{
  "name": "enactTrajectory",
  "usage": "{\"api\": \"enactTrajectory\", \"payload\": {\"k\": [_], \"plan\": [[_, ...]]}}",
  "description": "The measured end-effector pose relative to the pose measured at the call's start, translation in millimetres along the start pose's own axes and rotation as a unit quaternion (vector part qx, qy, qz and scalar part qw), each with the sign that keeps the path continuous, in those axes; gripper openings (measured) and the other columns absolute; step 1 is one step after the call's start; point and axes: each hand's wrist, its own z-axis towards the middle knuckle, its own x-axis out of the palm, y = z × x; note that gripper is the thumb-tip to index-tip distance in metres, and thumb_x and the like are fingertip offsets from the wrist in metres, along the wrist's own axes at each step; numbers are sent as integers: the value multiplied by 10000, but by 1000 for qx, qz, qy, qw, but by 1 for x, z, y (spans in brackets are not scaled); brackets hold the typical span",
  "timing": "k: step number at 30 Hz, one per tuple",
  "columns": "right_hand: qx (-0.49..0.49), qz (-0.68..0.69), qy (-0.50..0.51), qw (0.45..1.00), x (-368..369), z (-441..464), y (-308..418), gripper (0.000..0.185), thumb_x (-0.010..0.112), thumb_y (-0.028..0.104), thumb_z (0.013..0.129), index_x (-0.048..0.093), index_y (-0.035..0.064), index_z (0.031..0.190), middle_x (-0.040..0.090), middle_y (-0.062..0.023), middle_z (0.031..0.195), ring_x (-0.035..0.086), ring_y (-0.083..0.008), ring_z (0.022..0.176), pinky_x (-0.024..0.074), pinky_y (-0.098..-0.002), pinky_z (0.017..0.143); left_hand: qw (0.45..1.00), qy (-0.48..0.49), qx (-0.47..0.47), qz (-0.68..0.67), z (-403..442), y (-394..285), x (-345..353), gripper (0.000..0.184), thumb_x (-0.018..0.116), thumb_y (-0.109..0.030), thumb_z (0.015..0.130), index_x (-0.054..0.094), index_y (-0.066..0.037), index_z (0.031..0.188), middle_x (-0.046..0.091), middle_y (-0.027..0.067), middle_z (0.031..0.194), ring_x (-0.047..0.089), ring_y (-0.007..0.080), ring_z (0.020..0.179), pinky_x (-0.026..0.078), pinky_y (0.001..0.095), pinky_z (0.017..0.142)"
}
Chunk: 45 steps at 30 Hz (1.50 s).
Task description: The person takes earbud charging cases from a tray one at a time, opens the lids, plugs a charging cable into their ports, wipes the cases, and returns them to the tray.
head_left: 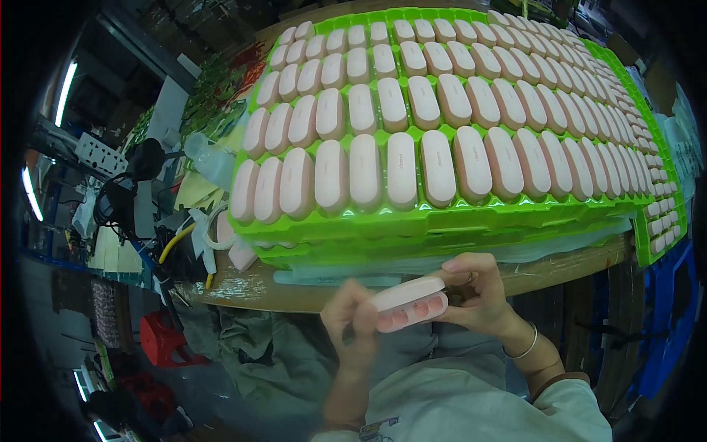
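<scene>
A pale pink oval case [409, 303] is held between my two hands above my lap, close to the table's front edge. Its lid is partly raised, and several deeper-pink rounded compartments show inside. My right hand [479, 295] grips the right end, thumb and fingers bent around it. At the left end, my left hand [347, 322] is closed against the case, its fingers somewhat blurred. Beyond the hands, many matching closed cases stand in rows in a bright green tray [442, 221]; some lids carry small dark lettering.
The tray rests on a wooden table [294, 296], apparently stacked on more green trays. Left of it are a translucent cup [208, 158], a yellow-handled tool [177, 243] and another pink piece [241, 255]. A red stool [168, 340] stands on the floor at left.
</scene>
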Motion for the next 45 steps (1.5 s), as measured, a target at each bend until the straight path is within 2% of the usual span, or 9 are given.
{"api": "enactTrajectory", "payload": {"k": [7, 10, 12, 17, 19, 24, 29, 39, 45], "plan": [[2, 39, -9, 999, -1, -1, -2, 617, 732, 6, 625, 342, 30, 1102, 577, -136, 937, 587, -182, 889, 482, -265, 734, 1000, -16, 7, -4, 1, 5, 0, 588, 513, -616, 717, 392, -42, 678, 390, -39, 513, 327, 24, 461, 255, 163, 448], [-9, 36, -25, 999, -1, -2, -7, 615, 736, 7, 620, 347, 29, 1096, 562, -126, 948, 583, -173, 888, 488, -262, 724, 995, -27, 89, -21, -5, 26, -12, 490, 608, -481, 731, 519, 1, 727, 493, -13, 600, 408, 34, 494, 303, 161, 450], [-11, 41, -38, 998, 0, -5, -11, 602, 737, 9, 620, 358, 27, 1087, 555, -119, 947, 583, -167, 882, 492, -260, 716, 955, -49, 273, 101, -9, 33, -14, 443, 646, -409, 722, 572, 18, 815, 457, -24, 531, 413, 55, 444, 309, 189, 406], [-36, -17, -75, 996, 1, -14, -23, 545, 761, 47, 601, 420, 22, 1024, 542, -93, 931, 583, -149, 830, 499, -251, 686, 886, 75, 337, 310, -14, 31, 2, 430, 594, -391, 773, 596, 1, 951, 309, -36, 395, 329, 63, 351, 268, 201, 374], [-33, -34, -89, 995, 2, -15, -23, 545, 764, 55, 599, 421, 23, 1023, 542, -92, 935, 585, -149, 814, 500, -250, 677, 880, 271, 314, 230, -18, 20, 3, 219, 634, -277, 748, 662, -68, 807, 392, -18, 425, 417, 121, 365, 316, 251, 352], [-79, -77, -120, 987, 4, -11, -22, 548, 767, 70, 597, 424, 25, 1022, 555, -101, 915, 595, -170, 761, 499, -247, 649, 910, 62, 294, 286, -16, 15, -13, 142, 665, -221, 706, 667, -80, 721, 336, -20, 412, 379, 125, 357, 281, 238, 356], [-139, -137, -66, 979, 0, 1, -14, 520, 760, 43, 581, 460, 51, 1006, 579, -104, 774, 574, -198, 623, 455, -253, 504, 803, 81, 175, 564, 6, 11, -31, 242, 682, -115, 615, 630, -102, 852, 493, 23, 629, 502, 180, 486, 382, 303, 414], [-146, -162, -103, 971, 4, 3, -14, 491, 752, 30, 586, 468, 57, 987, 569, -84, 716, 547, -182, 571, 413, -253, 454, 796, 149, 214, 546, 5, 10, -53, 308, 641, 38, 582, 582, -59, 868, 549, 82, 854, 577, 232, 610, 446, 298, 483], [-172, -198, -109, 959, 6, 5, -14, 488, 750, 22, 580, 469, 61, 977, 566, -84, 685, 555, -196, 558, 419, -258, 452, 838, 42, 284, 463, -21, -6, -14, 305, 589, 75, 625, 637, -90, 878, 553, 86, 852, 419, 85, 478, 343, 187, 427]]}}
